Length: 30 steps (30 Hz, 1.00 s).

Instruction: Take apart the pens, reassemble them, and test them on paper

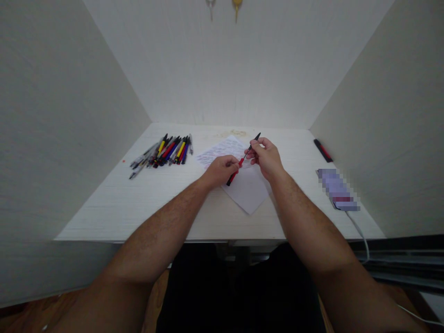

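Note:
My left hand (221, 170) is closed on the red pen barrel (232, 177), which has a black lower end and slants over the paper. In the fingers of my right hand (267, 158) is a black pen part (257, 136), pointing up and away. Between the two hands a thin dark rod, apparently the refill, runs in line with the red barrel. Whether it is still inside the barrel's end I cannot tell. Beneath both hands lies a sheet of white paper (249, 196), with dense handwriting on its far part.
A pile of pens (169, 151), clear, yellow, red and blue, lies at the left of the white table (114, 203). At the right are a black and red object (323, 151) and a phone (338, 189) with a white cable (359, 231). Walls enclose the left, back and right.

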Available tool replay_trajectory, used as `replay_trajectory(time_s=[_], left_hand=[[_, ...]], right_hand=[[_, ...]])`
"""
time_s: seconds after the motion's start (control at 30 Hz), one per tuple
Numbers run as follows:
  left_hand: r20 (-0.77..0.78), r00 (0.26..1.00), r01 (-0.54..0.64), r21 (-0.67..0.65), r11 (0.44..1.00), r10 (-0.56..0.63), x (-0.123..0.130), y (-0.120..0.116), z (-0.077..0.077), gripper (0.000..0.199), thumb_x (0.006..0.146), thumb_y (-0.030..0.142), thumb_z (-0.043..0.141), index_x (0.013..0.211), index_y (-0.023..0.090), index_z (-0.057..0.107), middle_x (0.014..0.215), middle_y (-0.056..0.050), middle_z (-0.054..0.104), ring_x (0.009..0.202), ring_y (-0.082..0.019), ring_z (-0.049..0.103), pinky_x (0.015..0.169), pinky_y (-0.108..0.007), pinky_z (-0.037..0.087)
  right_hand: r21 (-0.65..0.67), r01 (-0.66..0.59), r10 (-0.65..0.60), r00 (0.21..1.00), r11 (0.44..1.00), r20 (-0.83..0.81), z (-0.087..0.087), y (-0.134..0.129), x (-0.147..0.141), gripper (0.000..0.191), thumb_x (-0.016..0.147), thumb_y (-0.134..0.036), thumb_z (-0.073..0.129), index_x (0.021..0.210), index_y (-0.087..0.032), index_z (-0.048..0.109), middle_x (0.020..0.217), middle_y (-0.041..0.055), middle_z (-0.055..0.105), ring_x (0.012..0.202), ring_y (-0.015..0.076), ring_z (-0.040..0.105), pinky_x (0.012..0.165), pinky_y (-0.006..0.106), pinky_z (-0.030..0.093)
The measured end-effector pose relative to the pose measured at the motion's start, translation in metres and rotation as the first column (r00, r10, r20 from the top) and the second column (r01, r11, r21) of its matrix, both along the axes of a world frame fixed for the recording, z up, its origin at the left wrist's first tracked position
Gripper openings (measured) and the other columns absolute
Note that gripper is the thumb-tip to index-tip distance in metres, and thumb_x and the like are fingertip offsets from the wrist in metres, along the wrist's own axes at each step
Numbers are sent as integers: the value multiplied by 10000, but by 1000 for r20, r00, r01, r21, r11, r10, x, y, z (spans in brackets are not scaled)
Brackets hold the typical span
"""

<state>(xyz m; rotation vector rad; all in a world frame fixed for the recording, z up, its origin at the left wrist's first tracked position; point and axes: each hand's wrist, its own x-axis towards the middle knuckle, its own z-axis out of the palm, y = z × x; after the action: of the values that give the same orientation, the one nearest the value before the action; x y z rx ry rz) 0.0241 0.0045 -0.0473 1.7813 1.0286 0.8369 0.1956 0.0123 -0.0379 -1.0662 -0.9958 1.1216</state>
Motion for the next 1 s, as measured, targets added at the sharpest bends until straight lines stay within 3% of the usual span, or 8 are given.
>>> replay_trajectory(time_s=[0.33, 0.53, 1.0], left_hand=[[-13, 1000, 13, 2, 1000, -13, 0, 0, 1, 125, 794, 261, 579, 772, 143, 615, 653, 2, 631, 555, -80, 515, 547, -201, 405], [72, 997, 12, -97, 995, -5, 1, 1, 0, 79, 780, 201, 592, 835, 144, 592, 611, 12, 615, 506, -80, 541, 480, -190, 387], [101, 994, -33, -117, 993, 45, 1, 2, 0, 179, 748, 192, 577, 906, 134, 638, 589, 19, 596, 452, -69, 476, 443, -197, 354]], right_hand=[[79, 295, -281, 948, 952, -151, 9, 6, 14, 308, 856, -495, 617, 884, -244, 441, 687, -60, 653, 519, 67, 599, 419, 139, 416], [27, 292, -286, 949, 956, -132, 10, 6, 16, 276, 874, -460, 604, 877, -235, 444, 650, -57, 633, 479, 67, 570, 410, 148, 413], [-21, 217, -217, 976, 976, 2, 8, 3, 12, 144, 923, -350, 532, 879, -229, 467, 609, -57, 604, 449, 68, 531, 429, 163, 419]])
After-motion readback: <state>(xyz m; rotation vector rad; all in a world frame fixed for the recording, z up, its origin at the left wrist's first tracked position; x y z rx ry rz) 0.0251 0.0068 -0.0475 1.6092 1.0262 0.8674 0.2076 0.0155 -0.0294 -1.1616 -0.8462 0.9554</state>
